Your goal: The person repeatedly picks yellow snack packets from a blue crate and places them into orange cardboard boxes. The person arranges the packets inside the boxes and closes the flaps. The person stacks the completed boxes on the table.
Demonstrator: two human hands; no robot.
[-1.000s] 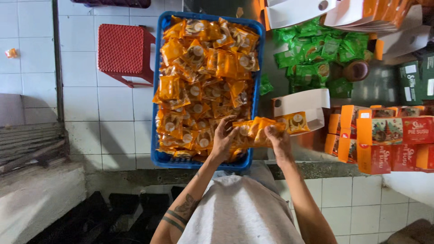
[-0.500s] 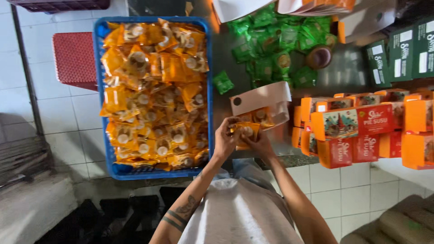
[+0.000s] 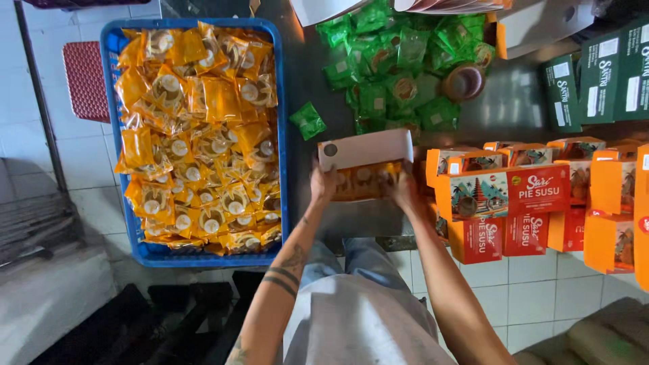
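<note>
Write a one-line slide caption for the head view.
Both hands, left hand and right hand, press orange packets into an open box beside a blue crate.

A small food-packing workshop, worked by hand. A blue crate brims with orange snack packets, all alike. A loose heap of green packets lies on the dark metal worktop. Printed orange cartons are stacked in rows at the worktop's edge, with dark green cartons behind them and flat, unfolded white cartons at the far side. White tiled floor and a red plastic stool show a plain, washable workroom.
</note>
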